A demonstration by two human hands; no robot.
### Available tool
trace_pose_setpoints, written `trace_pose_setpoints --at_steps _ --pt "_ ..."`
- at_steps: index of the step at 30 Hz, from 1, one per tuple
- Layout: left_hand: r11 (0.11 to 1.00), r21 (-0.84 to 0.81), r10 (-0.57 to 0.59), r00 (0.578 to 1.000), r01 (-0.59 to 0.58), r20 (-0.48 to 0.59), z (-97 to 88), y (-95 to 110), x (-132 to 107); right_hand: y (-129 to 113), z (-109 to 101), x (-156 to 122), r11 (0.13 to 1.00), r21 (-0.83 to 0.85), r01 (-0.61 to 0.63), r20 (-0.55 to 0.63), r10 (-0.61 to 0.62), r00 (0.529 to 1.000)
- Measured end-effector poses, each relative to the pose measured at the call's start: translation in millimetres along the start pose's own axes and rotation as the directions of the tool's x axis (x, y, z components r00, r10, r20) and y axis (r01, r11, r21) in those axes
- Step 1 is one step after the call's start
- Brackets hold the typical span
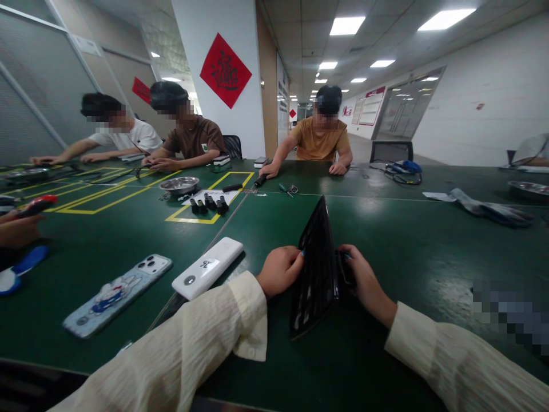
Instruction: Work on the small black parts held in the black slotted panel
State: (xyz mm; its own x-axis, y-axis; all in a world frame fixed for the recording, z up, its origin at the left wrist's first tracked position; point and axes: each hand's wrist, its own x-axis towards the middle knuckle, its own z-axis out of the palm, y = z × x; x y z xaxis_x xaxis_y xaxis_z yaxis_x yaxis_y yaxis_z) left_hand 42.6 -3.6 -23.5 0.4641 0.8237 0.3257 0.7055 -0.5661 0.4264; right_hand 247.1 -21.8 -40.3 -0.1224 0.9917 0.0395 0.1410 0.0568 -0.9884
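Observation:
A thin black panel-like device (316, 269) stands on edge on the green table (386, 240), seen almost edge-on. My left hand (279, 270) is closed against its left face, fingertips pinched at the edge. My right hand (363, 280) grips its right side, fingers curled round a small dark part there. Both cream sleeves reach in from the bottom of the view.
A white power bank (207, 268) and a phone in a cartoon case (118, 293) lie to my left. Farther off are small black cylinders (209, 204), a metal bowl (179, 185) and yellow tape lines. Three people sit across the table; another person's hand (17, 228) holds a red object at left.

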Motion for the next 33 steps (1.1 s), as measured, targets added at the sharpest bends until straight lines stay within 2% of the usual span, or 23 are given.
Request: trace_pose_setpoints --at_steps 3,11,18,23,25,33 --pt "1.000 -0.011 -0.013 1.000 0.013 0.001 0.4 0.4 -0.3 -0.8 0.0 0.6 1.000 -0.015 -0.016 0.005 0.016 1.000" --pt "1.000 0.007 -0.017 1.000 0.017 -0.002 -2.0 6.4 -1.5 -5.3 0.5 0.2 0.997 -0.059 0.045 -0.012 -0.046 0.999" --pt "0.997 0.047 0.054 0.998 -0.053 -0.023 1.7 2.1 -3.4 -2.0 -1.0 2.4 0.999 -0.050 0.006 -0.033 -0.008 0.999" --pt "0.965 0.205 0.157 0.987 -0.162 0.040 -6.1 2.2 -3.6 -2.2 -1.7 1.8 0.999 -0.046 -0.003 -0.041 0.001 0.999" --pt "0.958 0.221 0.174 0.984 -0.181 0.048 -9.0 3.9 -3.8 -2.7 -1.7 1.8 0.999 -0.044 0.000 -0.044 -0.001 0.999" --pt "0.983 0.157 0.101 0.995 -0.101 0.008 -6.7 6.4 -3.3 -6.3 -1.4 0.8 0.998 -0.057 0.003 -0.053 -0.006 0.999"
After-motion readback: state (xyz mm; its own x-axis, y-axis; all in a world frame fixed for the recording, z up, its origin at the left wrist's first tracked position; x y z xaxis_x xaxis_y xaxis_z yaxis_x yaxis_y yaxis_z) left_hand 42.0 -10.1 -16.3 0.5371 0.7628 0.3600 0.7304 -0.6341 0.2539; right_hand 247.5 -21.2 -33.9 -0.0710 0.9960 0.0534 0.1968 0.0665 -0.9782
